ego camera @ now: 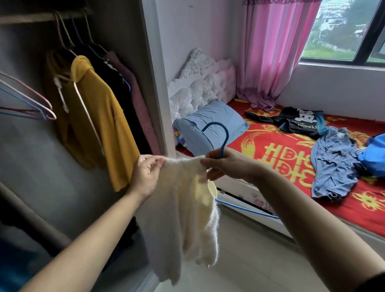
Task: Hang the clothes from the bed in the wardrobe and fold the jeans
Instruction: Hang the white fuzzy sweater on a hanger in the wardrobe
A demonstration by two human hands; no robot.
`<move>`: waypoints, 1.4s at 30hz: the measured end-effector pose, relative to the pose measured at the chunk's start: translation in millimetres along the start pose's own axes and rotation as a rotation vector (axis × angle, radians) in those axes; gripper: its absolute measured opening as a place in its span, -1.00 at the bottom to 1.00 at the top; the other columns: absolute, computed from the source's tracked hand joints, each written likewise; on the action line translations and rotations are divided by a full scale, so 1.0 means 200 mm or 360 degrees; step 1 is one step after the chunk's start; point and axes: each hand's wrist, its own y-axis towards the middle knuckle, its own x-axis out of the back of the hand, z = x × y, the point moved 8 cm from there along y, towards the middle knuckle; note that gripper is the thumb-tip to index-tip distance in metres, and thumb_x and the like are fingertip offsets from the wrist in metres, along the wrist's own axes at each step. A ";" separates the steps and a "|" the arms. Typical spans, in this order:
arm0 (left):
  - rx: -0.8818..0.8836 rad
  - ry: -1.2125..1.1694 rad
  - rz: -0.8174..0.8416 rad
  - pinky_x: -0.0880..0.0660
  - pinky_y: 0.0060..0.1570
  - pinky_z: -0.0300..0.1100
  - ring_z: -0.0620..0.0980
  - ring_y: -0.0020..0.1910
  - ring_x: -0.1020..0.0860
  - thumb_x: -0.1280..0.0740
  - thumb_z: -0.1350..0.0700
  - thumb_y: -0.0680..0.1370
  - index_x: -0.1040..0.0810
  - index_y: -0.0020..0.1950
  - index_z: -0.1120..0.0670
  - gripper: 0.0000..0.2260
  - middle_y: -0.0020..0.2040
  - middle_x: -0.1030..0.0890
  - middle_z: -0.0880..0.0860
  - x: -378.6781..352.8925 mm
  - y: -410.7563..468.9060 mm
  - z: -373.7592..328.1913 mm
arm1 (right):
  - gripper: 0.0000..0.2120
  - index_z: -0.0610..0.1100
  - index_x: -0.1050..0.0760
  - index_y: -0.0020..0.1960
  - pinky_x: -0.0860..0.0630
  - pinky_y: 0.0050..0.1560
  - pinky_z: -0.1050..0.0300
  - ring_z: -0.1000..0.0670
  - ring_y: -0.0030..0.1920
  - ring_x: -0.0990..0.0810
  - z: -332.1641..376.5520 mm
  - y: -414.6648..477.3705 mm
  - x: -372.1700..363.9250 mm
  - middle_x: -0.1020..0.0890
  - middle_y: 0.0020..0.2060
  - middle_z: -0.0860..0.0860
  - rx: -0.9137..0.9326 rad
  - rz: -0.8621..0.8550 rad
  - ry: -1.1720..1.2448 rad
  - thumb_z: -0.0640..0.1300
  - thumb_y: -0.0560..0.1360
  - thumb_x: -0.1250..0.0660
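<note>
**Bedroom floor between wardrobe and bed: fuzzy sweater held up on a blue hanger**

Pale floor lies under both raised arms. The left hand (146, 174) pinches one shoulder of a cream fluffy knitted sweater (182, 215) between thumb and curled fingers. The right hand (226, 164) is closed round the sweater's ribbed neck and the stem of a blue plastic-coated wire hanger (219, 134), whose hook stands up above the knuckles. Most of the hanger is hidden inside the knit; one blue stretch shows below the right wrist. The sweater hangs limp, its sleeves dangling.

At the left, the open grey wardrobe (152, 51) holds a mustard-yellow top (98, 116) on its rail, with dark clothes behind.

Beyond, on the red-and-gold bedcover (277, 151), a crumpled blue denim garment (331, 162) lies near the front edge; whether it is jeans is unclear. A black printed T-shirt (300, 121) lies toward the far edge.
</note>
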 end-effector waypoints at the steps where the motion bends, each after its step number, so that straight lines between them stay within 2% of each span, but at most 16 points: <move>1: -0.0053 0.0059 -0.0085 -0.33 0.32 -0.22 0.00 0.14 -0.45 -0.30 0.17 0.62 -0.64 0.14 0.13 -0.84 0.13 -0.43 0.15 0.02 -0.05 0.01 | -0.76 -0.24 -0.59 0.08 -0.66 0.02 0.07 -0.02 -0.06 -0.71 0.00 0.00 -0.01 -0.69 -0.03 -0.14 0.0009 0.0008 -0.0012 -0.10 0.66 -0.24; 4: -0.0074 0.0148 -0.0159 -0.24 0.34 -0.21 -0.03 0.21 -0.35 -0.22 -0.04 0.50 -0.51 0.24 0.17 -0.59 0.21 -0.36 0.15 0.04 -0.19 0.11 | -0.79 -0.20 -0.57 0.05 -0.66 0.01 0.04 -0.02 -0.07 -0.70 0.01 0.00 0.01 -0.69 -0.04 -0.13 0.0022 0.0002 0.0024 -0.10 0.67 -0.22; 6: 0.0046 0.0276 0.0198 -0.36 0.29 -0.02 0.04 0.21 -0.39 -0.28 -0.23 0.42 -0.44 0.28 0.13 -0.42 0.22 -0.36 0.08 -0.07 -0.25 0.19 | -0.78 -0.25 -0.56 0.08 -0.66 -0.05 0.05 -0.02 -0.10 -0.70 0.03 0.00 0.05 -0.68 -0.05 -0.14 0.0035 -0.0033 0.0097 -0.11 0.67 -0.23; 8: 0.0132 0.0471 0.0498 -0.41 0.28 0.00 0.01 0.26 -0.40 -0.43 -0.31 0.38 -0.41 0.35 0.05 -0.32 0.26 -0.40 0.01 -0.20 -0.27 0.24 | -0.76 -0.28 -0.56 0.09 -0.66 -0.12 0.08 0.00 -0.14 -0.70 0.05 -0.01 0.09 -0.68 -0.08 -0.13 0.0049 -0.0064 0.0156 -0.11 0.66 -0.23; 10: 0.0153 0.0466 0.0489 -0.45 0.26 -0.01 -0.02 0.24 -0.45 -0.44 -0.29 0.41 -0.44 0.36 0.01 -0.36 0.25 -0.48 -0.01 -0.25 -0.22 0.23 | -0.79 -0.25 -0.56 0.05 -0.66 -0.17 0.09 0.02 -0.18 -0.70 0.07 -0.02 0.12 -0.69 -0.13 -0.08 0.0059 -0.0100 0.0214 -0.12 0.66 -0.24; 14: 0.0067 0.0340 0.0296 -0.52 -0.02 -0.05 0.11 0.01 -0.62 -0.35 0.01 0.59 -0.62 0.07 0.08 -0.83 -0.02 -0.66 0.06 -0.26 -0.09 0.14 | -0.78 -0.23 -0.57 0.03 -0.66 -0.17 0.05 -0.04 -0.13 -0.71 0.04 -0.03 0.20 -0.70 -0.10 -0.10 0.0031 -0.0200 0.0281 -0.11 0.66 -0.23; 17: 0.0129 0.0060 -0.0144 -0.38 -0.17 -0.16 0.18 -0.06 -0.60 -0.24 0.16 0.64 -0.55 0.05 0.20 -0.86 -0.10 -0.62 0.10 -0.09 0.03 0.09 | -0.75 -0.27 -0.54 0.10 -0.65 -0.14 0.03 -0.13 -0.01 -0.71 -0.02 -0.05 0.27 -0.70 0.00 -0.16 -0.0045 -0.0241 0.0231 -0.09 0.67 -0.21; 19: 0.0016 0.0075 -0.0260 -0.31 -0.14 -0.17 0.21 -0.05 -0.56 -0.19 0.19 0.67 -0.50 0.04 0.26 -0.84 -0.09 -0.58 0.18 0.02 0.15 -0.01 | -0.73 -0.27 -0.53 0.13 -0.63 -0.16 0.06 -0.12 0.01 -0.71 -0.08 -0.07 0.28 -0.71 0.01 -0.15 -0.0100 -0.0220 0.0157 -0.08 0.68 -0.19; 22: -0.0337 0.0335 -0.0152 -0.36 -0.03 -0.05 0.22 -0.05 -0.51 -0.13 0.17 0.69 -0.48 0.06 0.29 -0.78 -0.05 -0.53 0.28 0.06 0.29 -0.26 | -0.73 -0.28 -0.53 0.13 -0.56 -0.28 0.15 -0.08 -0.05 -0.73 -0.13 -0.08 0.31 -0.72 -0.04 -0.14 -0.0126 -0.0205 0.0132 -0.08 0.68 -0.19; 24: -0.0523 0.0477 -0.0103 -0.32 -0.07 -0.14 0.21 -0.10 -0.49 -0.13 0.14 0.69 -0.49 0.10 0.28 -0.76 -0.06 -0.50 0.28 0.06 0.34 -0.40 | -0.74 -0.26 -0.56 0.05 -0.44 -0.40 0.22 -0.05 -0.23 -0.71 -0.14 -0.08 0.34 -0.71 -0.21 -0.11 -0.0115 -0.0255 0.0047 -0.07 0.66 -0.22; 27: -0.0600 0.0487 -0.0061 -0.30 -0.07 -0.26 0.17 -0.13 -0.49 -0.15 0.12 0.69 -0.51 0.14 0.26 -0.76 -0.05 -0.45 0.25 0.08 0.40 -0.53 | -0.65 -0.18 -0.58 -0.22 -0.27 -0.52 0.30 0.06 -0.52 -0.39 -0.14 -0.10 0.42 -0.46 -0.50 -0.01 -0.0061 -0.0438 -0.0177 0.02 0.63 -0.28; 29: -0.0671 0.0522 0.0025 -0.33 0.00 -0.23 0.16 -0.10 -0.50 -0.18 0.14 0.68 -0.53 0.14 0.26 -0.77 -0.04 -0.45 0.24 0.07 0.42 -0.59 | -0.61 -0.16 -0.55 -0.30 -0.19 -0.54 0.31 0.09 -0.54 -0.24 -0.14 -0.12 0.49 -0.34 -0.53 0.03 0.0007 -0.0564 -0.0069 0.07 0.59 -0.33; 33: -0.0771 0.0543 0.0080 -0.41 -0.02 -0.08 0.19 -0.07 -0.54 -0.19 0.15 0.68 -0.53 0.11 0.27 -0.79 -0.03 -0.54 0.26 0.09 0.41 -0.65 | -0.63 -0.11 -0.47 -0.30 -0.06 -0.56 0.29 0.10 -0.57 -0.15 -0.19 -0.14 0.51 -0.25 -0.52 -0.02 0.0124 -0.0738 0.0494 0.09 0.58 -0.33; 36: -0.0830 0.0469 0.0083 -0.39 -0.07 -0.30 0.02 -0.11 -0.52 -0.24 0.14 0.66 -0.55 0.07 0.24 -0.81 -0.06 -0.58 0.19 0.13 0.43 -0.73 | -0.64 -0.12 -0.49 -0.25 -0.06 -0.53 0.25 0.06 -0.53 -0.15 -0.25 -0.08 0.35 -0.26 -0.50 -0.03 0.0014 -0.0583 0.0351 0.10 0.60 -0.30; 39: -0.0758 0.0509 0.0353 -0.41 -0.17 -0.29 -0.12 -0.22 -0.51 -0.33 -0.12 0.57 -0.56 0.03 0.09 -0.73 -0.14 -0.62 0.08 0.09 0.43 -0.73 | -0.62 -0.10 -0.53 -0.29 -0.11 -0.50 0.25 0.08 -0.52 -0.17 -0.21 -0.04 0.34 -0.28 -0.52 0.02 0.0048 -0.0620 0.0293 0.14 0.57 -0.34; 42: -0.0582 0.0830 0.0531 -0.49 0.00 -0.14 -0.01 -0.01 -0.60 -0.42 -0.38 0.30 -0.56 0.22 -0.13 -0.42 0.00 -0.68 0.01 0.09 0.44 -0.64 | -0.60 -0.04 -0.54 -0.38 -0.08 -0.50 0.26 0.09 -0.51 -0.16 -0.18 -0.02 0.38 -0.28 -0.52 0.04 0.0112 -0.0621 0.0512 0.17 0.54 -0.37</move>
